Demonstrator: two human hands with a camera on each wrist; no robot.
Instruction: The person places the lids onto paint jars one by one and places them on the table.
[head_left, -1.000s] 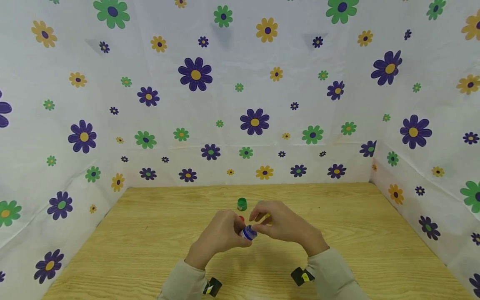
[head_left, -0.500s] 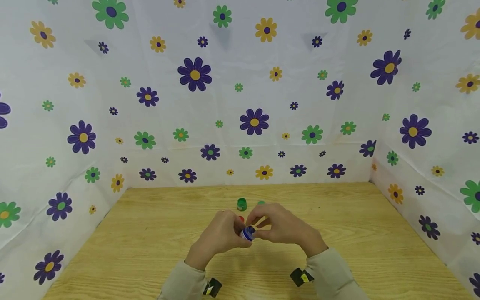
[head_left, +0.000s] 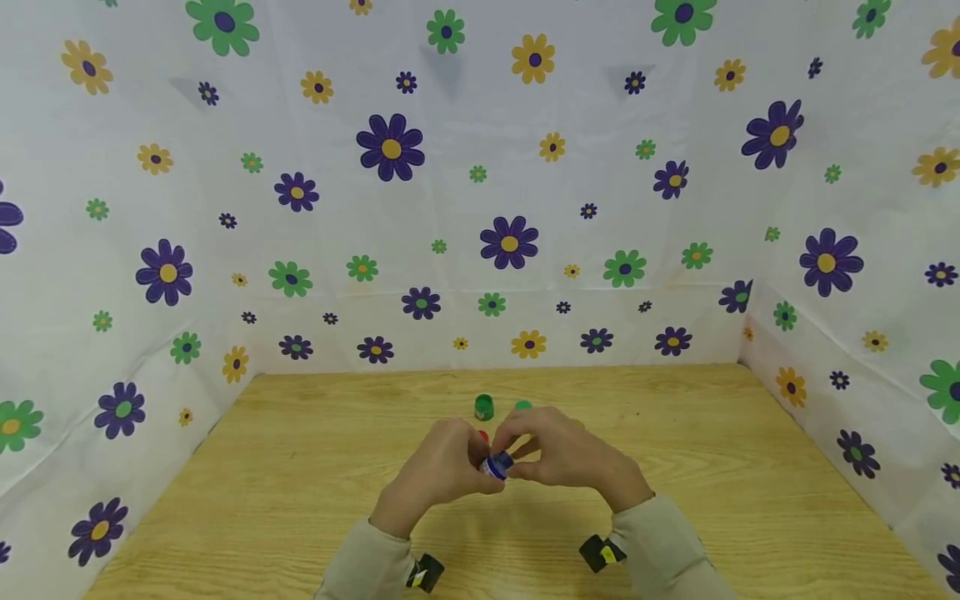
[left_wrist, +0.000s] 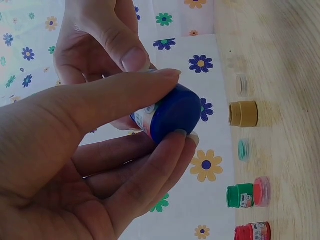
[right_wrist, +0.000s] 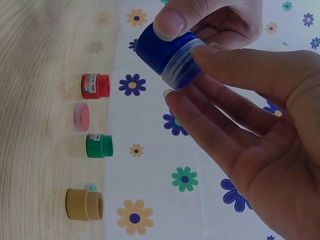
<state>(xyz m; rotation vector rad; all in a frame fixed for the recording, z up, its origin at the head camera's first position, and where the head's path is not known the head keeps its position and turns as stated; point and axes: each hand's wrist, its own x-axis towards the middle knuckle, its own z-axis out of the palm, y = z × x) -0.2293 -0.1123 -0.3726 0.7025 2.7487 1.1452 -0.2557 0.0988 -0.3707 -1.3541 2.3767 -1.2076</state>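
A small blue paint jar (head_left: 492,467) is held up over the table between both hands, lying tilted on its side. My left hand (head_left: 438,471) grips the jar's body, thumb on one side and fingertips on the other. The clear ridged lid (right_wrist: 181,64) sits at the jar's mouth, facing my right hand (head_left: 566,450). In the right wrist view, the right thumb presses one edge of this lid while a fingertip meets its opposite edge. The jar's blue base (left_wrist: 177,116) faces outward in the left wrist view.
On the wooden table (head_left: 285,500) stand an uncapped green jar (left_wrist: 240,196), a red jar (right_wrist: 95,86) and a tan jar (right_wrist: 82,204). Beside them lie a pink-red lid (right_wrist: 81,117), a mint lid (left_wrist: 243,150) and a clear lid (left_wrist: 242,85). Flowered cloth (head_left: 450,208) surrounds the table.
The right hand has shifted slightly left and down, its fingers closing round the lid end. The mint lid behind has come into view. My left hand stays in place with the jar.
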